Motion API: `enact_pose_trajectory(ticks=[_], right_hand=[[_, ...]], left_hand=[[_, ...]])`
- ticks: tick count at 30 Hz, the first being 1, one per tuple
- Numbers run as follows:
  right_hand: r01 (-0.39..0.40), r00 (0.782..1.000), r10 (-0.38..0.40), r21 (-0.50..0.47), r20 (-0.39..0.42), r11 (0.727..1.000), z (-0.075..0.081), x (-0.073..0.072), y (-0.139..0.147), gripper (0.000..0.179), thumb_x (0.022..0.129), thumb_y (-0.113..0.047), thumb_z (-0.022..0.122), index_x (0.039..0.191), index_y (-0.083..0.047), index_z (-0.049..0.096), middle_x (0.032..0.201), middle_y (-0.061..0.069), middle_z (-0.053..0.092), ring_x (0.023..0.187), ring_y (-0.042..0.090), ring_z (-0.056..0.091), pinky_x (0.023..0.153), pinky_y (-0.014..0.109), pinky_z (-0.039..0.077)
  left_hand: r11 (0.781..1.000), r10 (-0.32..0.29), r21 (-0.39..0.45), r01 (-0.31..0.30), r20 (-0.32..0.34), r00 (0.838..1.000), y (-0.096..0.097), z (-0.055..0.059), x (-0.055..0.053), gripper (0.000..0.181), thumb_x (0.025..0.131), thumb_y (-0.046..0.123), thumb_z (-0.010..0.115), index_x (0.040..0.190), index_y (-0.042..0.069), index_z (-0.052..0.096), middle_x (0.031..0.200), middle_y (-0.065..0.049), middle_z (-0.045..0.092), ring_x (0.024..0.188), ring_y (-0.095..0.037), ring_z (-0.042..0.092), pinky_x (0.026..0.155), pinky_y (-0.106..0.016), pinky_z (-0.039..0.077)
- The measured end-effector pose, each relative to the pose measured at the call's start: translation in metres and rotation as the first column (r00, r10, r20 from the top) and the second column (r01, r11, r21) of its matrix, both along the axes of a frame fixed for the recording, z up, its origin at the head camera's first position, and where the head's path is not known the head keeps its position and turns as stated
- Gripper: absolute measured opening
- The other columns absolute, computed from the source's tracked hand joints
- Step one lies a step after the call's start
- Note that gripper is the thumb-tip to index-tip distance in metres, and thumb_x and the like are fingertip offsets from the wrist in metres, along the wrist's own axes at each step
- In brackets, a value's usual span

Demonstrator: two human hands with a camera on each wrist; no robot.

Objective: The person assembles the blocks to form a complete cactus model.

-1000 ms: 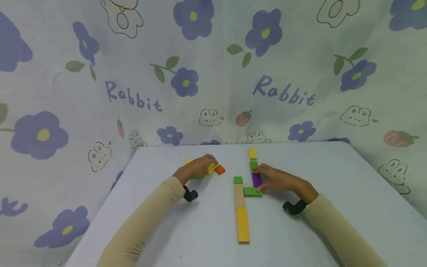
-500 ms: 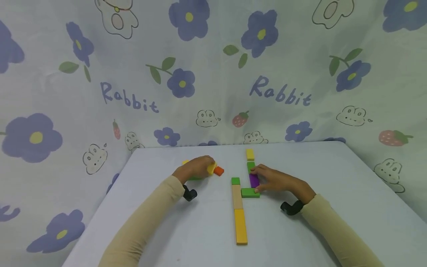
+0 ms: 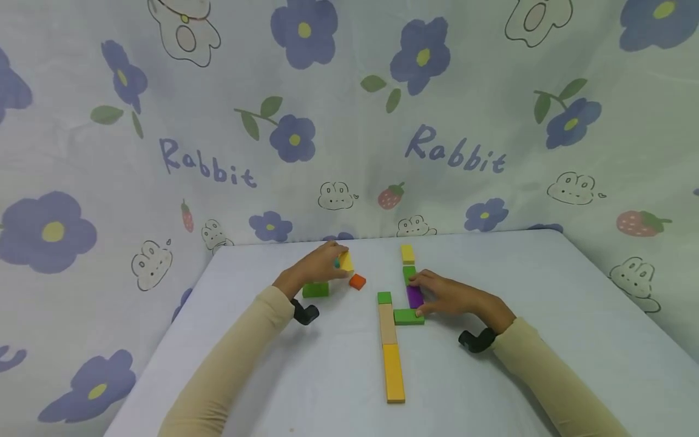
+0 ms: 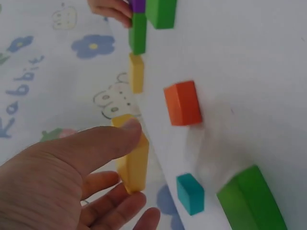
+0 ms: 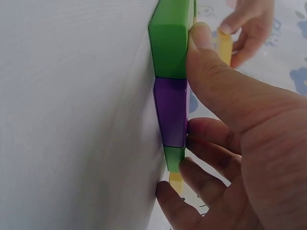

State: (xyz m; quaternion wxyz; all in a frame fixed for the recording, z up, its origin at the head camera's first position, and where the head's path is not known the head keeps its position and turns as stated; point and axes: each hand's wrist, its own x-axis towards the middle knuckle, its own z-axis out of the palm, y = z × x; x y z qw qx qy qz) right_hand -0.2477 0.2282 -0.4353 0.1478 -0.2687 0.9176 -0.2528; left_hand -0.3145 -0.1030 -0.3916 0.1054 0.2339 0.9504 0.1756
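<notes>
My left hand [image 3: 318, 267] holds a yellow block [image 4: 136, 165] between thumb and fingers, raised over the far left of the table. Below it on the tabletop lie an orange-red block [image 4: 183, 103], a small teal block [image 4: 190, 193] and a green block [image 3: 315, 289]. My right hand [image 3: 451, 292] rests along a row of blocks. Its thumb touches the near green block [image 5: 169, 40]; its fingers lie against the purple block [image 5: 171, 112] and the farther green block [image 5: 174, 158]. A yellow block [image 3: 408, 254] stands at the row's far end.
Left of the right-hand row runs a line of a small green block [image 3: 384, 297], a tan block [image 3: 388, 323] and a long orange-yellow block [image 3: 394, 373]. The white table [image 3: 262, 376] ends at a patterned cloth [image 3: 355, 91] hanging behind.
My left hand has lifted the yellow block up and away from the orange-red one, uncovering the green block below. The right hand stays on the row; the head view shifted slightly.
</notes>
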Motion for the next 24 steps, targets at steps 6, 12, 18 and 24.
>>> enact_pose_trajectory(ticks=[6, 12, 18, 24], right_hand=[[0.004, 1.0, -0.004, 0.011, 0.0, 1.0, 0.003, 0.002, -0.001, 0.074, 0.085, -0.042, 0.078, 0.144, -0.009, 0.048, 0.145, 0.009, 0.046, 0.135, 0.026, 0.048, 0.115, 0.049, 0.039], [-0.011, 1.0, 0.011, 0.019, -0.006, 1.0, 0.002, 0.001, -0.001, 0.075, 0.086, -0.043, 0.077, 0.145, -0.009, 0.047, 0.147, 0.011, 0.044, 0.137, 0.027, 0.046, 0.115, 0.05, 0.037], [-0.04, 0.999, 0.04, 0.015, -0.031, 0.999, 0.002, -0.001, 0.002, 0.073, 0.087, -0.044, 0.075, 0.144, -0.007, 0.048, 0.146, 0.012, 0.044, 0.136, 0.029, 0.047, 0.114, 0.051, 0.038], [-0.04, 0.999, 0.04, -0.005, -0.018, 0.999, -0.003, -0.006, 0.003, 0.073, 0.086, -0.047, 0.075, 0.143, -0.01, 0.048, 0.147, 0.009, 0.044, 0.138, 0.026, 0.045, 0.116, 0.048, 0.037]], left_hand=[[0.998, -0.06, -0.004, 0.06, 0.003, 0.998, 0.028, -0.001, 0.002, 0.073, 0.089, 0.037, 0.075, 0.149, 0.007, 0.046, 0.141, -0.009, 0.048, 0.119, -0.02, 0.052, 0.106, -0.037, 0.048], [0.994, -0.104, -0.028, 0.103, -0.02, 0.994, 0.059, -0.008, 0.01, 0.072, 0.09, 0.039, 0.074, 0.149, 0.008, 0.047, 0.14, -0.009, 0.05, 0.118, -0.018, 0.052, 0.102, -0.033, 0.049], [0.99, -0.138, -0.02, 0.138, -0.023, 0.99, 0.074, -0.019, 0.01, 0.071, 0.091, 0.037, 0.073, 0.149, 0.006, 0.045, 0.14, -0.011, 0.05, 0.125, -0.02, 0.053, 0.107, -0.033, 0.046], [0.986, -0.165, 0.007, 0.165, 0.002, 0.986, 0.076, -0.025, 0.007, 0.072, 0.091, 0.037, 0.074, 0.15, 0.009, 0.045, 0.14, -0.01, 0.05, 0.124, -0.02, 0.053, 0.108, -0.034, 0.046]])
